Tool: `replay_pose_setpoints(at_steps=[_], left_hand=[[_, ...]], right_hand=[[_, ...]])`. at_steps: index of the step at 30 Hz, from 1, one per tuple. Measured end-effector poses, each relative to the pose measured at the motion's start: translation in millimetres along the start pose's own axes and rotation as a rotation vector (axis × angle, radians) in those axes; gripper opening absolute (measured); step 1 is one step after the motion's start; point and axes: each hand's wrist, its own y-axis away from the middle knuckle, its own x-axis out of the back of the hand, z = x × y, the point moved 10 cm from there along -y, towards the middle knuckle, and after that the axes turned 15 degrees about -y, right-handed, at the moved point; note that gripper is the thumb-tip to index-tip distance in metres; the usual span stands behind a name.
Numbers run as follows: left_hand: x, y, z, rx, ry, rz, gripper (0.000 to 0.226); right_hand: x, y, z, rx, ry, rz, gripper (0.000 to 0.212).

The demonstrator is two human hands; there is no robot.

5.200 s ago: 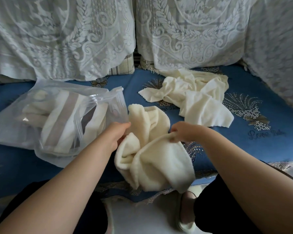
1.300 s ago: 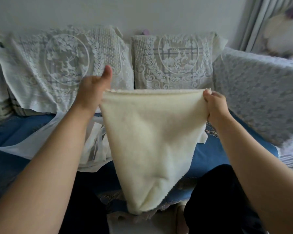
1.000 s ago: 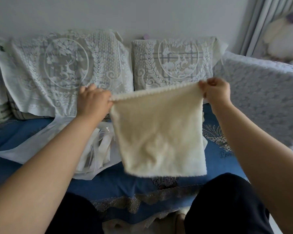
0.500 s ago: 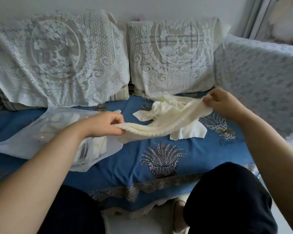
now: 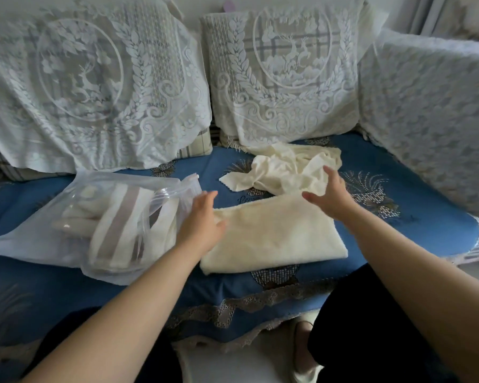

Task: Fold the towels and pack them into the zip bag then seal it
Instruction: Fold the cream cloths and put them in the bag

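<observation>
Cream towel (image 5: pixel 277 233) lies spread flat at centre of the blue sofa seat (image 5: pixel 415 225), not yet folded small. Left hand (image 5: pixel 202 225) rests open on its 9 o'clock edge, right hand (image 5: pixel 329 193) hovers open at 1 o'clock — neither grasping. Zip bag (image 5: pixel 75 217) at 9 o'clock holds folded towels, mouth unsealed. Crumpled towels (image 5: pixel 285 170) at 12 o'clock remain — roughly midway

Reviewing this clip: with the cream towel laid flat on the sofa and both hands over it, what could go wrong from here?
1. The flat cream towel has its far edge right by the crumpled cream towel pile; the right hand may drag that pile into the fold.
2. The clear plastic zip bag already looks bulky with folded towels; a loose fold may not fit, or may block sealing.
3. The left hand works beside the bag's open mouth and could nudge it.
</observation>
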Motion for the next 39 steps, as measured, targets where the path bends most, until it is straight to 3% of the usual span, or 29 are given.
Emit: replay_pose_setpoints(at_steps=[3, 6, 8, 12, 14, 16, 18, 20, 22, 23, 27, 29, 31, 33, 37, 39], left_hand=[[-70.7, 20.3, 43.8, -0.222, -0.117, -0.261, 0.098], [-134.9, 37.2, 43.0, -0.217, -0.372, -0.539, 0.114], [-145.1, 33.5, 36.3, -0.125, -0.432, -0.539, 0.105], [-138.7, 24.8, 37.1, -0.057, -0.355, -0.496, 0.078], [-131.7, 18.9, 36.1, -0.056, -0.238, -0.472, 0.066], [-112.5, 10.9, 41.9, -0.01, 0.121, -0.423, 0.058], [-90.4, 10.1, 55.4, 0.061, 0.616, -0.409, 0.058], [-66.9, 14.5, 71.7, 0.02, 0.845, -0.435, 0.065], [-44.2, 18.4, 77.7, -0.089, 0.757, -0.456, 0.073], [-28.1, 16.5, 71.9, -0.128, 0.651, -0.389, 0.074], [79.3, 12.5, 7.3, -0.069, 0.073, 0.364, 0.039], [103.8, 14.9, -30.2, 0.07, -0.244, 0.479, 0.05], [94.1, 9.6, -75.4, 0.217, -0.296, 0.299, 0.069], [71.0, 11.6, -104.5, 0.25, -0.181, 0.13, 0.072], [58.2, 20.5, -142.2, 0.322, 0.067, 0.187, 0.041], [66.3, 21.1, -151.8, 0.35, 0.122, 0.284, 0.016]], right_hand=[[-70.2, 24.2, 2.5, 0.216, 0.392, -0.348, 0.1], [-131.7, 56.8, 44.5, 0.152, 0.74, -0.738, 0.119], [-145.4, 64.2, 62.2, 0.126, 0.886, -0.785, 0.124], [-124.8, 48.7, 63.9, 0.042, 0.898, -0.608, 0.096], [-118.0, 37.9, 69.2, -0.057, 0.729, -0.581, 0.073], [-114.3, 32.5, 56.5, -0.107, 0.403, -0.497, 0.058], [-108.2, 34.8, 26.8, -0.117, -0.104, -0.346, 0.039], [-111.4, 43.2, 5.0, -0.234, -0.697, -0.304, 0.027], [-116.1, 52.0, -15.6, -0.33, -1.122, -0.331, 0.034], [-115.3, 50.9, -21.2, -0.348, -1.237, -0.303, 0.035], [-110.1, 46.8, -46.8, -0.28, -1.395, -0.188, 0.024], [-114.7, 45.9, -58.7, -0.207, -1.366, -0.166, 0.022], [-124.0, 45.8, -69.6, -0.084, -1.195, -0.157, 0.024], [-141.6, 53.1, -88.4, 0.094, -0.839, -0.204, 0.034], [-231.2, 92.7, -96.7, 0.4, 0.104, -0.51, 0.052], [-273.8, 115.9, -79.0, 0.391, 0.345, -0.707, 0.058]])
